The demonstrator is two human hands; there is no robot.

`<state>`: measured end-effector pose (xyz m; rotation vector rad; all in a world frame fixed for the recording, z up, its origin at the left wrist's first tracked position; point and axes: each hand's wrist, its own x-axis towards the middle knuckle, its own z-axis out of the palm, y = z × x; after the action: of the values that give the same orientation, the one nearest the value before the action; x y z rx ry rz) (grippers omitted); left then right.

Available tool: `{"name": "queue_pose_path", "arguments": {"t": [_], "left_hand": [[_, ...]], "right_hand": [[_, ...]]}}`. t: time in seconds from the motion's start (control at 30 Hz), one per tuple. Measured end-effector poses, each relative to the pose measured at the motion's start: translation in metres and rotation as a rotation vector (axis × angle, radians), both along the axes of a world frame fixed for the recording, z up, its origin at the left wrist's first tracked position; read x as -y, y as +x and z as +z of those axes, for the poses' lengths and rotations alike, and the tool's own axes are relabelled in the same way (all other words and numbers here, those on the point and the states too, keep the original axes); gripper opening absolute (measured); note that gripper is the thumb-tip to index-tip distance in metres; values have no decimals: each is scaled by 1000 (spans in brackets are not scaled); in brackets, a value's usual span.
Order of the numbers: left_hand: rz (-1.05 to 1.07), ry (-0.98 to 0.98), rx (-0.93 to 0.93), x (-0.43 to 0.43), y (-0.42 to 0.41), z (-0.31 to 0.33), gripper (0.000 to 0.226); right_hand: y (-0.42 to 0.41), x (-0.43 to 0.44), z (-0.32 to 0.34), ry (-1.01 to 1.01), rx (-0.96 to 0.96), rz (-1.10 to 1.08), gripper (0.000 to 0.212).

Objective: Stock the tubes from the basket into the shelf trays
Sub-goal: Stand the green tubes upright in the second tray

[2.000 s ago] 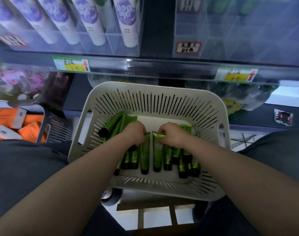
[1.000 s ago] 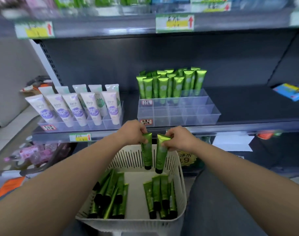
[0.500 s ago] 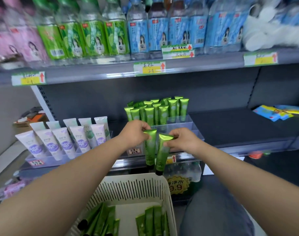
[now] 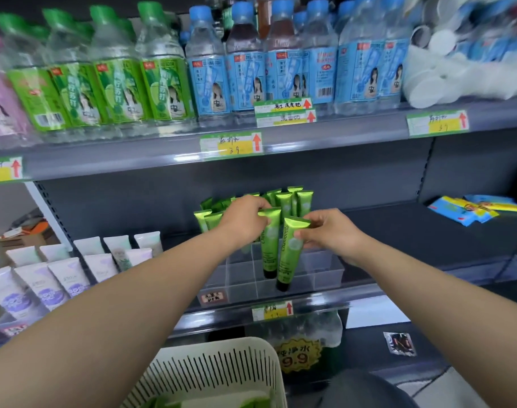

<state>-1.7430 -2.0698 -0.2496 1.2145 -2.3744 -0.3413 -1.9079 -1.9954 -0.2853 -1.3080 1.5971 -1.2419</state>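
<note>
My left hand [image 4: 244, 220] pinches the crimped top of a green tube [image 4: 270, 248] that hangs cap down over the clear divided tray [image 4: 325, 272] on the middle shelf. My right hand [image 4: 329, 231] pinches a second green tube [image 4: 289, 254] just to its right, also cap down above the tray's front compartments. Several green tubes [image 4: 292, 200] stand upright in the tray's back rows. The white slotted basket [image 4: 222, 369] sits below at the bottom edge, with green tubes barely showing inside.
White and purple tubes [image 4: 60, 278] stand in a tray to the left on the same shelf. Bottles [image 4: 210, 72] fill the shelf above. Blue and yellow packets [image 4: 475, 209] lie at the right. Price tags line the shelf edges.
Both hands lifted one green tube each out of the basket and carried them up and forward to the clear tray. My view rose from the basket to the shelves.
</note>
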Motion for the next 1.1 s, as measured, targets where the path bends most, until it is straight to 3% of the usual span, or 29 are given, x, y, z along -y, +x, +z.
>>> {"name": "queue_pose_path", "arguments": {"t": [0.43, 0.97, 1.1], "left_hand": [[17, -66, -5, 53, -50, -9, 27], [20, -106, -25, 108, -86, -28, 22], [10, -113, 10, 119, -91, -36, 23]], "right_hand": [[-45, 48, 4, -83, -35, -53, 6], [-71, 106, -12, -133, -130, -127, 22], [-70, 116, -22, -148, -156, -110, 9]]}}
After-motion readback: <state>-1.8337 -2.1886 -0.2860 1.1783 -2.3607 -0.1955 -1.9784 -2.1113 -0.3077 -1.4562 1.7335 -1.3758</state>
